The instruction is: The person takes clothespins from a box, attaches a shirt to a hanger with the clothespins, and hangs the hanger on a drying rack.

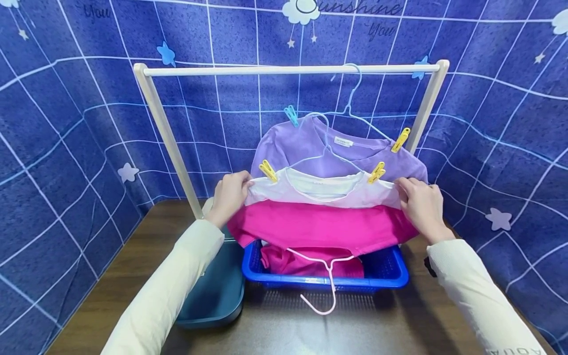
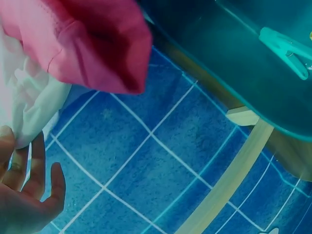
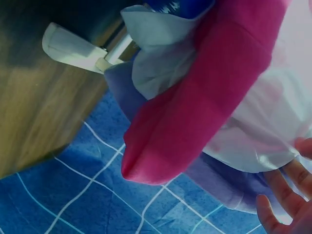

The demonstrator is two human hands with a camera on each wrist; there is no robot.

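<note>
A white and pink shirt [image 1: 319,224] is stretched between both hands in the head view, with a light blue hanger [image 1: 327,140] in its neck. My left hand [image 1: 230,197] pinches its white left shoulder; my right hand [image 1: 422,206] pinches the opposite shoulder. Yellow clothespins [image 1: 268,170] clip the shirt near each side of the neckline. The hanger's hook stands below the rod, in front of a purple shirt [image 1: 284,148]. That purple shirt hangs from the rod on another blue hanger [image 1: 352,96], with a blue clothespin [image 1: 291,116] and a yellow clothespin [image 1: 401,140].
A white drying rack [image 1: 248,71] spans the back. Below the shirt, a blue basket [image 1: 326,282] holds a pink garment [image 1: 306,264], and a pale pink hanger [image 1: 330,283] hooks over its front. To the left stands a teal bin [image 1: 213,291] with a clothespin [image 2: 287,53] inside.
</note>
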